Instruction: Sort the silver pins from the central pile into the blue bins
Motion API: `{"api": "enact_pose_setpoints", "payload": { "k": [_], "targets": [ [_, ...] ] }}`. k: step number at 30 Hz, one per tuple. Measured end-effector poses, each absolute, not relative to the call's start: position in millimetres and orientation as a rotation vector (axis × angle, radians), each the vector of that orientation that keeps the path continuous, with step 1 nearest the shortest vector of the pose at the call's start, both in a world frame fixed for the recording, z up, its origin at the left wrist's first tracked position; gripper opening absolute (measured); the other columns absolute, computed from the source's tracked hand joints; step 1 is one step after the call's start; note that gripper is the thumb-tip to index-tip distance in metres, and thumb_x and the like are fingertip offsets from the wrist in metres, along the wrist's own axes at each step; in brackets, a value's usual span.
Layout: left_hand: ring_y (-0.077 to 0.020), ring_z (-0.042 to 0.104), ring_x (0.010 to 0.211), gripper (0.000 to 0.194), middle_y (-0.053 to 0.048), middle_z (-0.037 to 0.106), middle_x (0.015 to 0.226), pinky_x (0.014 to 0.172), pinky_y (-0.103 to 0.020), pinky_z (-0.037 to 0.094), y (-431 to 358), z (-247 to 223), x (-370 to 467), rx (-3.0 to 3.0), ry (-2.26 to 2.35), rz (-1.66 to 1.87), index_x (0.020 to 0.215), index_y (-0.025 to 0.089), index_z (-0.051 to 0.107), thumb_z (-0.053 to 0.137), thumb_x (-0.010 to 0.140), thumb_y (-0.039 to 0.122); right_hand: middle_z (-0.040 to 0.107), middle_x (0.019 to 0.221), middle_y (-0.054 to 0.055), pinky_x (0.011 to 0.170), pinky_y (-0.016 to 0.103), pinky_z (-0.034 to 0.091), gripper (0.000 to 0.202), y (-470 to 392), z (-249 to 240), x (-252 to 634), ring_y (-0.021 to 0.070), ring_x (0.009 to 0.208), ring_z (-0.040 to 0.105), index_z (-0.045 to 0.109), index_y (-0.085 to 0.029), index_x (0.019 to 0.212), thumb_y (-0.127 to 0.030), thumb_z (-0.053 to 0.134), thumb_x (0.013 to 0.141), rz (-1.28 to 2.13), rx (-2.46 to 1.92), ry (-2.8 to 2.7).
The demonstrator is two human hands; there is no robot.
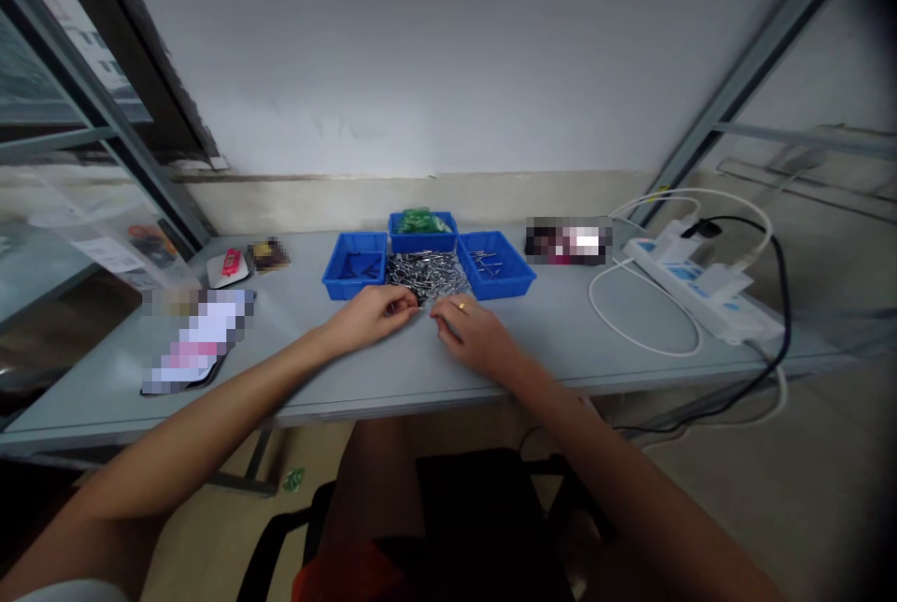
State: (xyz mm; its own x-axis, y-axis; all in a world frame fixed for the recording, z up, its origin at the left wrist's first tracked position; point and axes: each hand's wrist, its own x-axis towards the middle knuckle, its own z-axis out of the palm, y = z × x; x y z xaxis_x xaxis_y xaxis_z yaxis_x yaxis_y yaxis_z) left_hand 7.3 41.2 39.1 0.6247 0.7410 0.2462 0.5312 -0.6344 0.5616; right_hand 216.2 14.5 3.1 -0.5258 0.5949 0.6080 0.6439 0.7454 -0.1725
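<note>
A heap of thin silvery metal pieces [429, 273], like screws or nails, lies on the table between blue trays. My left hand [375, 314] is at the heap's near left edge, its thumb and fingers closed together around something too small to make out. Just across from it is my right hand [471, 329], fingers curled and pinched at the near right edge. A ring shows on one finger. The left blue tray [337, 289] holds a few dark pieces. Several long silvery pieces lie in the right blue tray [515, 286]. The back blue tray [422, 241] contains green plastic packets [419, 222].
On the right of the table [392, 378] are a white power strip [707, 293] and looping cables. A phone-like item [203, 340], a small box with a red object [228, 267] and a clear container [126, 247] stand left. A blurred-out item [567, 240] lies behind.
</note>
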Motion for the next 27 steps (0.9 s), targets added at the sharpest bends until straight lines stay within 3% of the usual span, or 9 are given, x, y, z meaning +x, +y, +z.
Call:
{"api": "enact_pose_setpoints", "payload": {
  "k": [4, 10, 16, 22, 27],
  "targets": [
    [-0.0124, 0.054, 0.070, 0.021, -0.002, 0.062, 0.076, 0.065, -0.026, 0.042, 42, 40, 8, 2.429, 1.035, 0.689, 0.089, 0.016, 0.062, 0.048, 0.087, 0.032, 0.061, 0.091, 0.008, 0.084, 0.034, 0.046, 0.019, 15, 4, 216, 0.0194, 0.092, 0.055, 0.057, -0.017, 0.095, -0.013, 0.041, 0.086, -0.111, -0.904, -2.289],
    [-0.0167, 0.057, 0.086, 0.028, -0.006, 0.064, 0.092, 0.077, -0.031, 0.045, 45, 36, 4, 2.521, 1.074, 0.720, 0.108, 0.018, 0.059, 0.050, 0.086, 0.034, 0.064, 0.090, 0.010, 0.083, 0.039, 0.045, 0.021, 31, 14, 236, 0.0238, 0.089, 0.055, 0.060, -0.017, 0.094, -0.015, 0.041, 0.087, -0.305, -1.159, -2.057],
    [-0.0188, 0.056, 0.091, 0.027, -0.007, 0.063, 0.096, 0.080, -0.034, 0.045, 44, 32, 2, 2.681, 1.045, 0.548, 0.108, 0.019, 0.059, 0.049, 0.087, 0.033, 0.059, 0.114, 0.016, 0.086, 0.049, 0.041, 0.025, 42, 14, 254, 0.0313, 0.104, 0.050, 0.061, -0.015, 0.104, -0.024, 0.046, 0.087, -0.436, -1.346, -1.902],
    [-0.0196, 0.056, 0.093, 0.026, -0.007, 0.062, 0.098, 0.083, -0.035, 0.045, 44, 31, 1, 2.713, 1.034, 0.475, 0.106, 0.018, 0.060, 0.048, 0.087, 0.031, 0.063, 0.099, 0.011, 0.086, 0.039, 0.044, 0.022, 30, 14, 231, 0.0238, 0.095, 0.054, 0.062, -0.015, 0.100, -0.017, 0.044, 0.087, -0.305, -1.114, -2.238],
    [-0.0194, 0.056, 0.094, 0.024, -0.007, 0.062, 0.099, 0.084, -0.034, 0.045, 44, 31, 2, 2.727, 1.019, 0.466, 0.105, 0.019, 0.060, 0.048, 0.088, 0.030, 0.062, 0.098, 0.012, 0.084, 0.038, 0.044, 0.019, 28, 0, 224, 0.0228, 0.096, 0.054, 0.062, -0.014, 0.099, -0.018, 0.047, 0.087, -0.225, -1.112, -2.433]
  ]
}}
